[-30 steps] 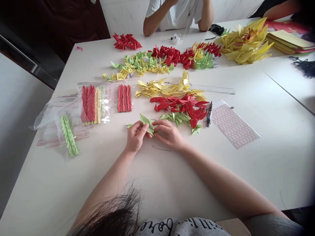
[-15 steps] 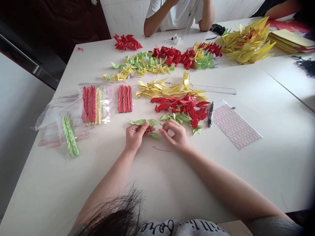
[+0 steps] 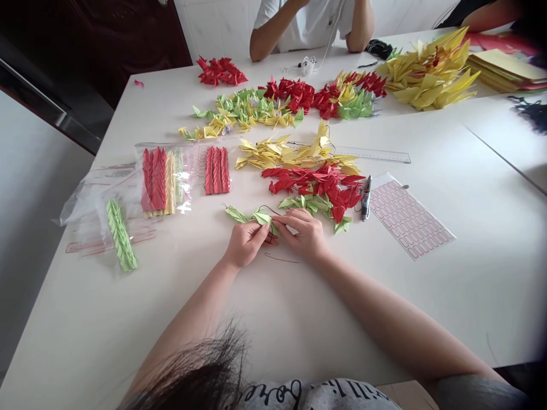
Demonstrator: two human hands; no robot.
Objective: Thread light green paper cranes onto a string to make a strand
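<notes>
My left hand is closed on a string of light-green folded paper cranes, the thumb pressing it near its right end. Close beside it, my right hand is closed too, its thumb and finger pinched at the same green paper by the dark cord. A loop of this cord rises above the fingertips. What exactly the right fingertips grip is partly hidden. A loose dark thread lies on the table just below the hands. Beyond my right hand are more green cranes and a red bunch.
Yellow cranes, a ruler, a pen and a label sheet lie ahead and right. Bagged red strips and a green strip are left. Another person sits across the white table.
My left hand has moved slightly right and down, and my right hand has come in to meet it. The green string now shows bent, with a crane raised by the fingertips.
</notes>
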